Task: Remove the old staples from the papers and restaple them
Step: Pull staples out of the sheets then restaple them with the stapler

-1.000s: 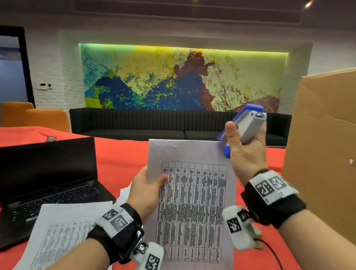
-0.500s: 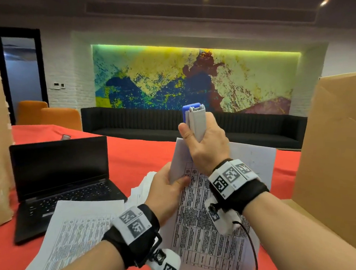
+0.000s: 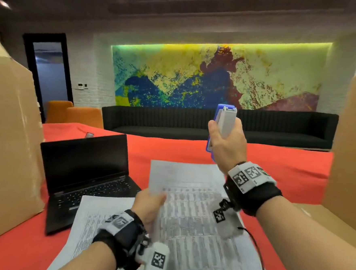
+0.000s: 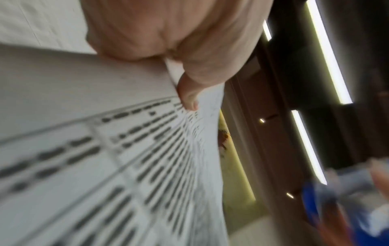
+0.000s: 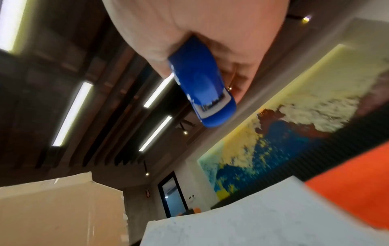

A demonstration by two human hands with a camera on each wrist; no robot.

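Note:
A printed paper set with a table of text lies tilted low over the red table. My left hand pinches its left edge, thumb on top; the left wrist view shows the thumb pressed on the paper. My right hand holds a blue and grey stapler upright, raised above the paper's top right corner and apart from it. In the right wrist view the stapler juts from my fist, with the paper below it.
An open black laptop sits at the left, with another printed sheet in front of it. Tall cardboard boxes stand at the left and right. The red tablecloth stretches back toward a black sofa.
The stapler has come off the paper's top left corner and moved up and right. My left hand has lowered the papers toward the table.

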